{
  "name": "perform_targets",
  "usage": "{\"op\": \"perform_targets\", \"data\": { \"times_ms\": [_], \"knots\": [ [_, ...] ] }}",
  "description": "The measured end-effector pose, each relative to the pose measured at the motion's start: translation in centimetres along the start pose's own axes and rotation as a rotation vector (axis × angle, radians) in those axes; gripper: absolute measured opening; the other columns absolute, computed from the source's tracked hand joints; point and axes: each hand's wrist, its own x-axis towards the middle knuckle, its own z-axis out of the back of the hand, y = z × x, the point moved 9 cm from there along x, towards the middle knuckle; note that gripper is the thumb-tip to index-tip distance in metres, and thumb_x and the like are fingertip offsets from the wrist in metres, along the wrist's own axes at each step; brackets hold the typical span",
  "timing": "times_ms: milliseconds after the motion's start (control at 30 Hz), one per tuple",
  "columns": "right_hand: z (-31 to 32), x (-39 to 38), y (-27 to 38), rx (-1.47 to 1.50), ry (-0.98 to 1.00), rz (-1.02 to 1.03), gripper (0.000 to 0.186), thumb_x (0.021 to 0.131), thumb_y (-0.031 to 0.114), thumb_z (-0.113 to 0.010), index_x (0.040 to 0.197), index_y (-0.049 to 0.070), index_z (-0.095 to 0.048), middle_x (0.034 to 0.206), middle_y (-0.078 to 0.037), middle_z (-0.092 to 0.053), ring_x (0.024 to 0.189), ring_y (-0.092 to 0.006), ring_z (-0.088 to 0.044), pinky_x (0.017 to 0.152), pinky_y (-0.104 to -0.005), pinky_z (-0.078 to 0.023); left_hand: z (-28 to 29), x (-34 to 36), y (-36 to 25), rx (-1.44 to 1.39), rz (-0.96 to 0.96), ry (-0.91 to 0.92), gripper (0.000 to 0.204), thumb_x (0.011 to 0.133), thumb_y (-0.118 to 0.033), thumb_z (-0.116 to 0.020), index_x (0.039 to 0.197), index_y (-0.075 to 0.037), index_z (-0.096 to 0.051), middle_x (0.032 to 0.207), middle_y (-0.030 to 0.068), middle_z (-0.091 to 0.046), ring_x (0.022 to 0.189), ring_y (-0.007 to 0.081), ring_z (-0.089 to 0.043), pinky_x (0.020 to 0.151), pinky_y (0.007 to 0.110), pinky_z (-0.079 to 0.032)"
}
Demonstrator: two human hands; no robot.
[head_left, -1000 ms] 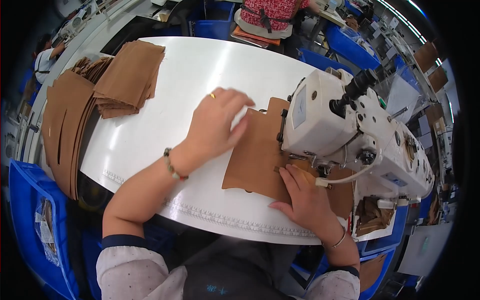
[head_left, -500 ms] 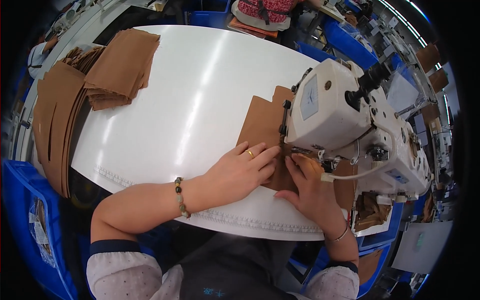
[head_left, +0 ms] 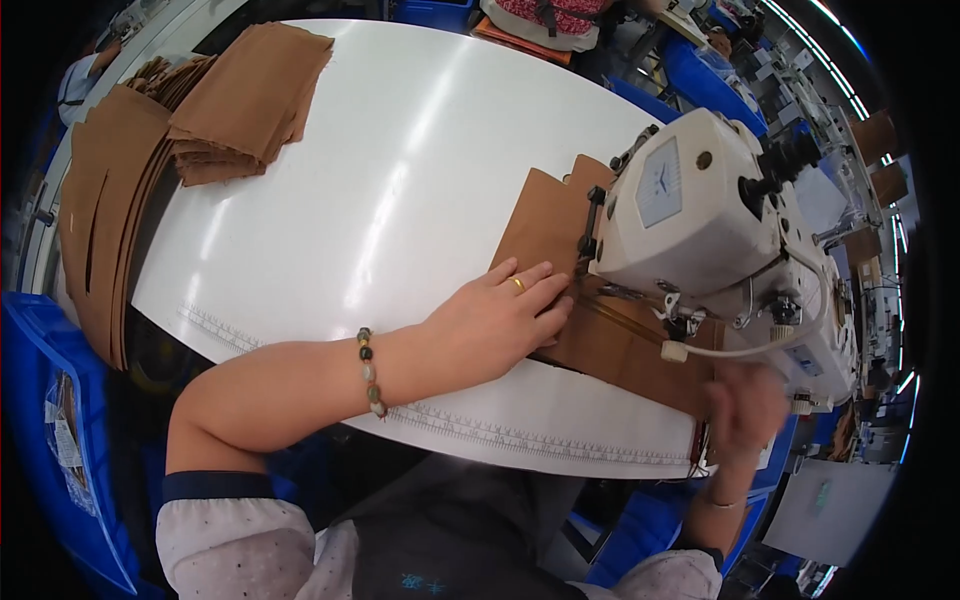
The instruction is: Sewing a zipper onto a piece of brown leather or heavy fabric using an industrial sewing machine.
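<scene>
My left hand (head_left: 497, 322) lies flat, fingers together, on a brown leather piece (head_left: 600, 340) that runs under the head of a white sewing machine (head_left: 700, 220) on a white table (head_left: 380, 180). A gold ring and a bead bracelet are on that hand and wrist. My right hand (head_left: 745, 408) is blurred at the table's front right edge, below the machine, near the right end of the brown piece; its grip cannot be made out.
Stacks of brown cut pieces (head_left: 245, 100) lie at the table's far left, with more brown sheets (head_left: 100, 210) hanging beside it. Blue bins (head_left: 50, 430) stand at left. Another person (head_left: 545, 15) sits beyond the table's far edge.
My left hand slid down onto the brown piece near the needle. My right hand pulled away from the piece to the right front edge, now blurred with motion.
</scene>
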Motion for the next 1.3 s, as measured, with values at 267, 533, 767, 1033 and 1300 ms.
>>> {"op": "perform_targets", "data": {
  "times_ms": [267, 533, 767, 1033, 1300],
  "knots": [
    [13.3, -14.6, -41.6, 0.152, -0.485, -0.99, 0.043, 0.109, 0.035, -0.051, 0.132, 0.001, -0.066, 0.13, -0.013, -0.069, 0.115, -0.0244, -0.066, 0.101, -0.0376, -0.05, -0.1, 0.3, 0.1, 0.007, -0.011, -0.006, 0.046, 0.097, -0.026, -0.064, 0.135, -0.001, -0.061, 0.144, 0.0176, -0.057, 0.137, 0.0329, -0.054, 0.111, 0.048, -0.046],
    [6.2, -25.1, -45.6, 0.843, -0.764, -1.25, 0.063, 0.106, 0.046, -0.057, 0.146, -0.003, -0.051, 0.145, -0.017, -0.058, 0.131, -0.0295, -0.057, 0.11, -0.0424, -0.046, -0.2, -0.2, -0.5, 0.036, 0.004, -0.005, 0.046, 0.096, -0.023, -0.065, 0.134, 0.002, -0.061, 0.142, 0.0194, -0.058, 0.135, 0.0357, -0.056, 0.11, 0.046, -0.048],
    [3.1, -25.6, -41.3, 1.032, -0.98, -1.155, 0.071, 0.104, 0.051, -0.061, 0.149, -0.002, -0.048, 0.151, -0.016, -0.052, 0.133, -0.0311, -0.055, 0.11, -0.0455, -0.046, -0.2, -0.2, -0.3, 0.035, 0.006, -0.009, 0.047, 0.096, -0.024, -0.066, 0.133, 0.003, -0.061, 0.143, 0.0193, -0.058, 0.136, 0.0351, -0.054, 0.111, 0.045, -0.047],
    [1.6, -24.9, -39.0, 1.033, -1.058, -1.114, 0.065, 0.109, 0.049, -0.05, 0.152, 0.0, -0.045, 0.151, -0.016, -0.052, 0.134, -0.0344, -0.055, 0.109, -0.0498, -0.049, -0.6, 0.0, -0.2, 0.068, 0.007, -0.017, 0.046, 0.097, -0.024, -0.063, 0.135, 0.002, -0.061, 0.145, 0.019, -0.057, 0.136, 0.0344, -0.054, 0.111, 0.045, -0.046],
    [4.7, -22.5, -39.4, 0.971, -0.999, -1.243, 0.074, 0.105, 0.053, -0.055, 0.152, -0.002, -0.045, 0.152, -0.019, -0.052, 0.137, -0.0338, -0.052, 0.115, -0.0488, -0.042, -0.6, 0.0, -0.4, 0.101, 0.001, 0.024, 0.043, 0.098, -0.018, -0.058, 0.136, 0.002, -0.061, 0.148, 0.0216, -0.055, 0.138, 0.0356, -0.054, 0.113, 0.047, -0.045]
  ]
}}
